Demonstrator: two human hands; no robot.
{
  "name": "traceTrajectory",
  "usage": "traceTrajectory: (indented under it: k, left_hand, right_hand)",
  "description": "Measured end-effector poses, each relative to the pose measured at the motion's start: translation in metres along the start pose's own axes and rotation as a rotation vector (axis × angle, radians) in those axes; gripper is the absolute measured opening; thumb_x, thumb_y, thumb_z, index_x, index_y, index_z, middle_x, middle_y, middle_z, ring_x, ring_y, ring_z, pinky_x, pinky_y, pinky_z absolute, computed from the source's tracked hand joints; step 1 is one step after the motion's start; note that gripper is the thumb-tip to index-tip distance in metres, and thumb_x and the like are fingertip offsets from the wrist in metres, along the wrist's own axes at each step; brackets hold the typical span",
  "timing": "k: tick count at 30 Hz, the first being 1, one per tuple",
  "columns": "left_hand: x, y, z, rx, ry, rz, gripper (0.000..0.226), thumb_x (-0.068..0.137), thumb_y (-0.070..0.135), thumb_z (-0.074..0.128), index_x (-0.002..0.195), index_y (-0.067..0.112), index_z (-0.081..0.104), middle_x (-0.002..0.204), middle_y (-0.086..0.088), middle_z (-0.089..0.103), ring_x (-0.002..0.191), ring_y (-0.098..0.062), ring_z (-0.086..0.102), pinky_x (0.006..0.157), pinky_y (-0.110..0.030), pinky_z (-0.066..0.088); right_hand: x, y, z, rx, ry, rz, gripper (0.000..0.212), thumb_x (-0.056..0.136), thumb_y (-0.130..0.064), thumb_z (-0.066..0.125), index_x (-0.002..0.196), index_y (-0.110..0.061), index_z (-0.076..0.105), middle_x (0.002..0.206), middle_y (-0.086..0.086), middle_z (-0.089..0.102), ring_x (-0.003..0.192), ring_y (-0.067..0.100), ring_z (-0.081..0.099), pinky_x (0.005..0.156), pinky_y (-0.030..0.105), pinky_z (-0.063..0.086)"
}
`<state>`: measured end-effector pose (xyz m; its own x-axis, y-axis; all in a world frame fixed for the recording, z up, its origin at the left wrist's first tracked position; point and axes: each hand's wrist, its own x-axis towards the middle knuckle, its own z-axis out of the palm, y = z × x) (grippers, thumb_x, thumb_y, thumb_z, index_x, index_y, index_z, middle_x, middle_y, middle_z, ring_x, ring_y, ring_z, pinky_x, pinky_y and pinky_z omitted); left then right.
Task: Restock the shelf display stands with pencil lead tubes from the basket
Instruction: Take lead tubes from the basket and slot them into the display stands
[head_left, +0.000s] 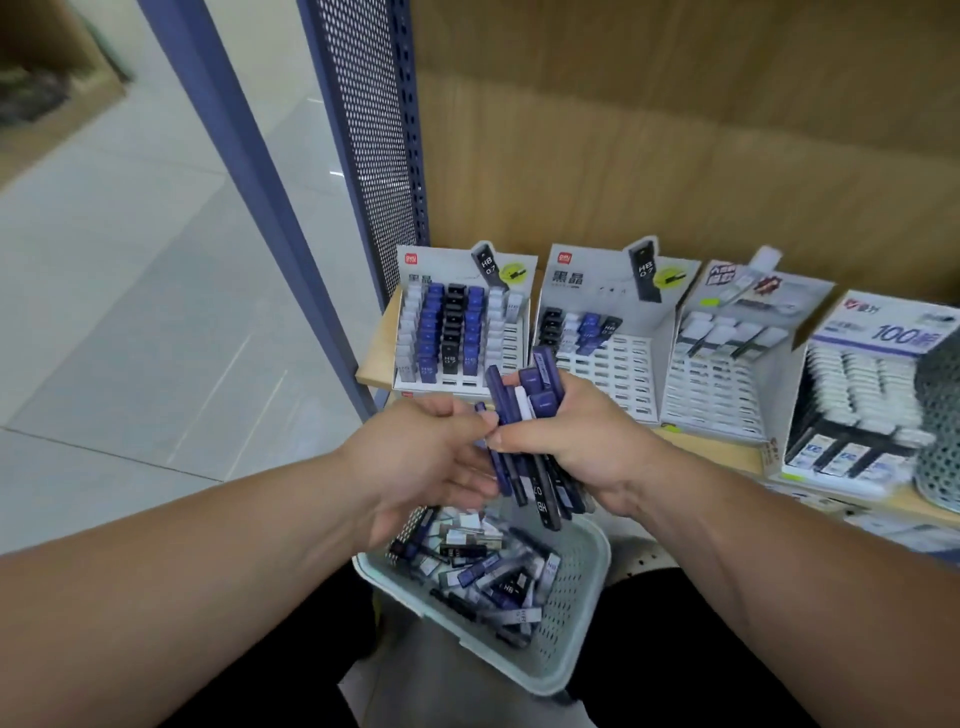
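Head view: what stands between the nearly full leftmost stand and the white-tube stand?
Another display stand, mostly empty, tubes only in its back rows; head view.

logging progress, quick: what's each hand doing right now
Left hand: fingers at the bunch of lead tubes, grip cannot be told.
Right hand: closed round that bunch.

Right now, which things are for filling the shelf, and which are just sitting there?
For the job: bundle of blue and black plastic lead tubes gripped in right hand, left hand pinching it; pale green plastic basket of loose tubes; nearly full white cardboard stand; mostly empty white cardboard stand.
Just there: grey perforated pot; blue perforated metal panel.
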<state>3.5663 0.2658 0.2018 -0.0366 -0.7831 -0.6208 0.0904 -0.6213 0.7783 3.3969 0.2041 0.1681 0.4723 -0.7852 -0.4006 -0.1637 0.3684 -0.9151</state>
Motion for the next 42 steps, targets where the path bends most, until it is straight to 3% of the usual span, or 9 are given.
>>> traceTrajectory:
  k: [4,10,16,25,28,33,36,40,42]
  left_hand:
    - [-0.004,0.022,0.005,0.033,-0.074,0.068,0.018,0.097,0.024,0.064,0.092,0.007,0.063,0.090,-0.029,0.066,0.071,-0.031,0.069,0.067,-0.038,0.061]
    - [0.017,0.030,0.022,-0.026,-0.133,0.078,0.026,0.101,0.016,0.054,0.117,-0.004,0.060,0.095,-0.029,0.071,0.068,-0.027,0.070,0.061,-0.032,0.057]
    - [0.048,0.042,0.037,-0.093,-0.147,0.125,0.005,0.096,0.006,0.059,0.094,0.005,0.064,0.088,-0.019,0.074,0.065,-0.023,0.071,0.061,-0.030,0.059]
    - [0.092,0.059,0.045,-0.161,-0.053,0.137,0.016,0.084,-0.003,0.070,0.081,0.008,0.058,0.088,-0.021,0.074,0.079,-0.030,0.076,0.056,-0.031,0.060]
    - [0.103,0.054,0.053,-0.079,-0.067,0.127,0.022,0.082,-0.008,0.068,0.075,0.009,0.056,0.081,-0.023,0.071,0.073,-0.028,0.074,0.060,-0.034,0.058]
    - [0.116,0.049,0.077,0.258,-0.229,0.215,0.039,0.080,-0.001,0.076,0.109,0.023,0.067,0.070,-0.004,0.064,0.066,-0.018,0.057,0.070,-0.034,0.048]
    - [0.128,0.046,0.091,0.381,-0.263,0.306,0.047,0.082,-0.001,0.075,0.114,0.033,0.067,0.066,0.000,0.058,0.062,-0.016,0.052,0.063,-0.027,0.043]
    - [0.156,0.049,0.094,0.494,-0.126,0.358,0.025,0.090,0.006,0.070,0.104,0.026,0.071,0.066,0.000,0.069,0.057,-0.011,0.064,0.054,-0.018,0.045]
    - [0.174,0.051,0.094,0.519,-0.024,0.386,0.016,0.091,0.005,0.069,0.099,0.018,0.075,0.075,0.000,0.075,0.067,-0.014,0.072,0.063,-0.022,0.053]
  right_hand:
    - [-0.014,-0.026,-0.011,0.019,0.051,-0.059,0.043,0.069,0.005,0.084,0.102,-0.017,0.067,0.090,0.004,0.078,0.077,0.013,0.074,0.065,0.023,0.057]
    - [-0.027,-0.033,-0.034,0.098,0.198,-0.030,0.039,0.073,0.004,0.083,0.109,-0.007,0.071,0.097,0.013,0.078,0.087,0.027,0.075,0.085,0.044,0.062]
    - [-0.022,-0.030,-0.065,0.206,0.305,0.031,0.032,0.078,0.000,0.079,0.109,-0.007,0.073,0.095,0.015,0.077,0.080,0.030,0.072,0.065,0.038,0.059]
    - [-0.004,-0.027,-0.091,0.284,0.342,0.058,0.017,0.079,-0.004,0.079,0.089,-0.017,0.079,0.079,0.007,0.075,0.066,0.020,0.068,0.066,0.040,0.057]
    - [-0.001,-0.026,-0.099,0.298,0.342,0.079,0.015,0.079,-0.004,0.079,0.085,-0.017,0.080,0.076,0.006,0.073,0.063,0.019,0.067,0.062,0.034,0.058]
    - [0.000,-0.025,-0.110,0.337,0.318,0.094,0.019,0.082,-0.001,0.075,0.095,-0.013,0.080,0.086,0.012,0.077,0.068,0.021,0.073,0.055,0.029,0.056]
    - [-0.001,-0.022,-0.121,0.328,0.382,0.112,0.019,0.081,-0.003,0.076,0.098,-0.011,0.078,0.091,0.015,0.077,0.072,0.025,0.073,0.057,0.030,0.057]
    - [-0.005,-0.020,-0.135,0.350,0.489,0.153,0.020,0.079,-0.004,0.078,0.099,-0.009,0.076,0.087,0.012,0.078,0.070,0.024,0.073,0.055,0.032,0.058]
    - [-0.007,-0.021,-0.141,0.377,0.518,0.154,0.023,0.079,-0.004,0.079,0.101,-0.006,0.075,0.090,0.015,0.078,0.071,0.025,0.072,0.059,0.034,0.061]
